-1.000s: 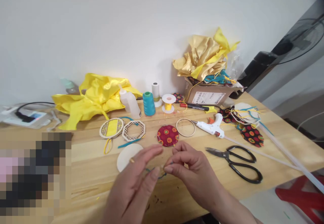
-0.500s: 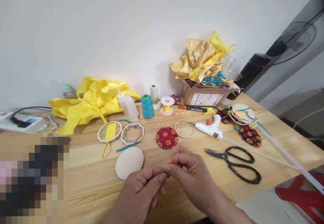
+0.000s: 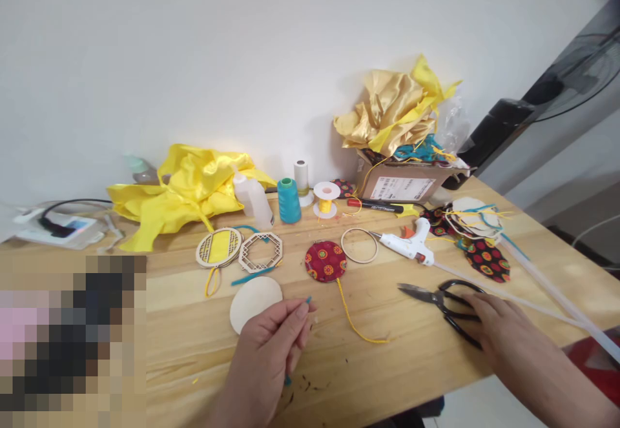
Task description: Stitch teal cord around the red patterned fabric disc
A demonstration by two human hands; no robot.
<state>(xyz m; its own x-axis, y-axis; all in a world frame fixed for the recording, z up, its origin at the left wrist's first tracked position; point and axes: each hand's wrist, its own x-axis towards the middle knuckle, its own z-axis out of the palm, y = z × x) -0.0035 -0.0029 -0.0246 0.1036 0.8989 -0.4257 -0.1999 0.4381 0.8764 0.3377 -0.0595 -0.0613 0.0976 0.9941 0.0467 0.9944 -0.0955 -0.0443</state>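
My left hand is closed in a pinch on a short teal cord. One end of it pokes out past the fingertips, and a teal bit also shows below the palm. A pale round disc lies just behind this hand, partly covered by it. At the right, my right hand has its fingers curled on the black handles of the scissors, which lie flat with the blades pointing left. Between the hands is a red patterned fabric disc with a yellow braided cord trailing from it.
Behind stand a teal thread cone, a yellow thread spool and a white bottle. A white glue gun lies near a wooden ring. Yellow fabric and a cardboard box line the wall.
My hands have parted. The right hand has moved right onto the scissors' handles, while the left keeps the teal cord. The yellow braided cord is now in full sight.
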